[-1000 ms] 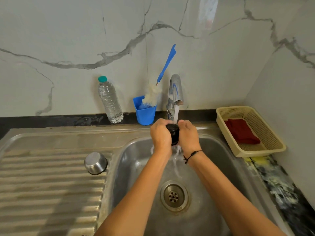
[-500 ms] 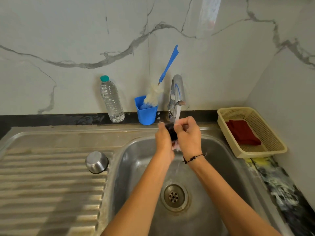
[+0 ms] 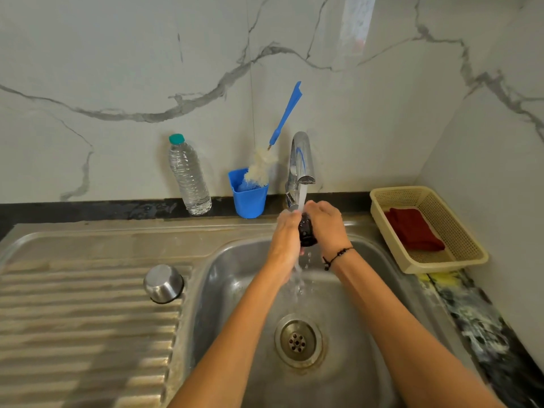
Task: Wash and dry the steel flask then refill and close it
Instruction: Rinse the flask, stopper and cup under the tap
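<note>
Under the running tap (image 3: 300,160), both my hands hold a small black piece (image 3: 307,234), apparently the flask's stopper. My left hand (image 3: 286,235) grips it from the left and my right hand (image 3: 325,223) wraps over its top and right side. Water streams over it and falls into the steel sink (image 3: 223,278). A small steel cup-shaped cap (image 3: 163,282) stands upside down on the ribbed drainboard (image 3: 73,334), left of the basin. No flask body is visible.
A clear water bottle (image 3: 188,176) with a green cap and a blue cup (image 3: 248,197) holding a bottle brush (image 3: 265,163) stand against the back wall. At the right, a cream basket (image 3: 468,237) holds a folded red cloth (image 3: 413,229). The drain (image 3: 297,341) lies below my arms.
My hands have turned the black piece under the stream: the right hand has come over its top, and the left has slid along its side.
</note>
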